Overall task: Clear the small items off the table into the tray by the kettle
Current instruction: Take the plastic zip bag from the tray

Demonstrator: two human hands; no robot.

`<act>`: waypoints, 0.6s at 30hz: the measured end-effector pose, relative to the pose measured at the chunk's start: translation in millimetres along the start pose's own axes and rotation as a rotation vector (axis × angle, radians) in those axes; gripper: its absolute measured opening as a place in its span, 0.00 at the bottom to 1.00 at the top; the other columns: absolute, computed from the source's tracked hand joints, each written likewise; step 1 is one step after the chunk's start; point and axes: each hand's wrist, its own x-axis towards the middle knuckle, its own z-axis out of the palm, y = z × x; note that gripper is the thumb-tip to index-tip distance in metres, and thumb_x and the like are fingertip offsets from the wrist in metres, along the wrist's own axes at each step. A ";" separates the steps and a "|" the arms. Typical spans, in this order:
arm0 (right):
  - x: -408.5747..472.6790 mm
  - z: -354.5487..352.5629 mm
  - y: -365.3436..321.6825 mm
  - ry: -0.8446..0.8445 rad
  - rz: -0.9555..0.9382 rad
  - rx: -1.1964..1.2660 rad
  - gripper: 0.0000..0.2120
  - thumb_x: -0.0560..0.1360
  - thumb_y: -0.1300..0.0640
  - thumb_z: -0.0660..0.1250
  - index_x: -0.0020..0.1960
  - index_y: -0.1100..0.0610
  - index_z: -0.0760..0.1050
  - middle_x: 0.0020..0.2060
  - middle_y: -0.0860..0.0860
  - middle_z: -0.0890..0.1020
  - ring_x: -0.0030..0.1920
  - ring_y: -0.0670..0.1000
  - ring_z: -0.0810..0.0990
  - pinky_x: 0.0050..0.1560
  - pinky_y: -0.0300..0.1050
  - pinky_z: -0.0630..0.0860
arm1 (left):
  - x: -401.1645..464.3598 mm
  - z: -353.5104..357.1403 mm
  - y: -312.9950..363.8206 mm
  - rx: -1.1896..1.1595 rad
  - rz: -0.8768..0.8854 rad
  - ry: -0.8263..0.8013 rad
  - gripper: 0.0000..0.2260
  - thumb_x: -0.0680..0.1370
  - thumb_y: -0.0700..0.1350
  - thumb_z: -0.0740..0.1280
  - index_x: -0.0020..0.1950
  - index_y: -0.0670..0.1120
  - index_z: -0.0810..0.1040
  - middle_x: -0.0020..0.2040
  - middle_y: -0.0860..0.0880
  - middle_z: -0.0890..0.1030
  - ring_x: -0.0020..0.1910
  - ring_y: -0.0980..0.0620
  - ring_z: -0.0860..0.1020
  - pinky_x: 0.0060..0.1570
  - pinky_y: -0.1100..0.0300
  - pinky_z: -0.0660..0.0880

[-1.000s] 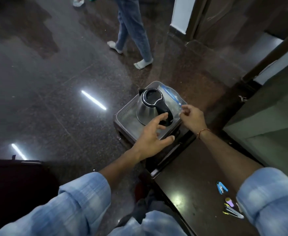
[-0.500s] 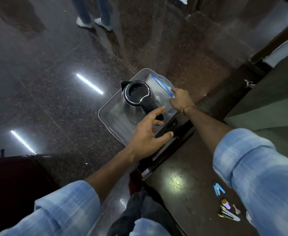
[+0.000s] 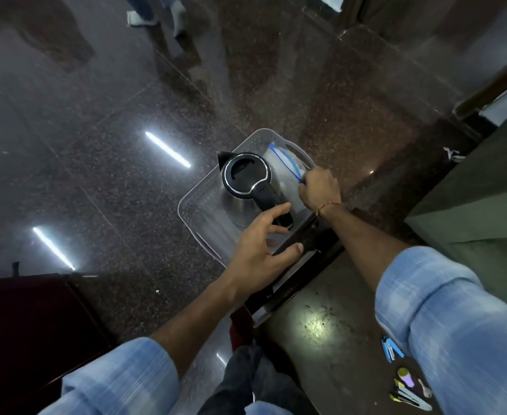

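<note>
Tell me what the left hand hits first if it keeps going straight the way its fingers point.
Most likely the kettle's black handle: the left hand is open, index fingertip already at or just short of it, above the tray. Depth is unclear, so contact cannot be confirmed.

A polished dark speckled stone floor fills most of the view, with two bright streaks of reflected tube light on its left half. At the top edge stand a second person's legs in jeans and pale socks. A dark reddish-brown piece of furniture sits at lower left, and a dull green surface rises at right, with a small scrap of white paper beside its edge.
</note>
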 end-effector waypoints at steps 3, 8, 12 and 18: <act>-20.8 -14.4 0.6 0.108 0.017 0.031 0.12 0.75 0.54 0.62 0.51 0.61 0.79 0.49 0.60 0.81 0.55 0.63 0.75 0.55 0.55 0.72 | 3.6 2.5 6.6 -0.021 -0.020 0.023 0.27 0.75 0.44 0.73 0.72 0.51 0.70 0.66 0.56 0.75 0.57 0.61 0.78 0.51 0.64 0.78; -76.5 -46.2 -3.5 0.331 0.033 0.191 0.09 0.72 0.54 0.64 0.47 0.56 0.80 0.43 0.54 0.83 0.51 0.59 0.76 0.51 0.53 0.69 | 11.1 12.3 25.7 -0.116 -0.034 0.133 0.21 0.76 0.44 0.72 0.68 0.48 0.74 0.60 0.54 0.80 0.52 0.58 0.81 0.47 0.69 0.76; -142.7 -69.1 -11.0 0.484 -0.081 0.331 0.05 0.73 0.55 0.68 0.45 0.56 0.80 0.42 0.53 0.82 0.45 0.56 0.79 0.46 0.52 0.75 | 11.7 17.7 53.9 -0.161 -0.014 0.288 0.19 0.74 0.57 0.72 0.61 0.50 0.76 0.41 0.53 0.82 0.38 0.60 0.81 0.43 0.61 0.80; -237.0 -94.8 -31.9 0.552 -0.093 0.504 0.11 0.74 0.54 0.70 0.51 0.60 0.81 0.48 0.52 0.80 0.47 0.50 0.80 0.49 0.47 0.79 | -4.0 21.3 87.1 -0.092 0.010 0.219 0.15 0.73 0.50 0.72 0.58 0.49 0.75 0.36 0.50 0.83 0.36 0.54 0.84 0.42 0.52 0.82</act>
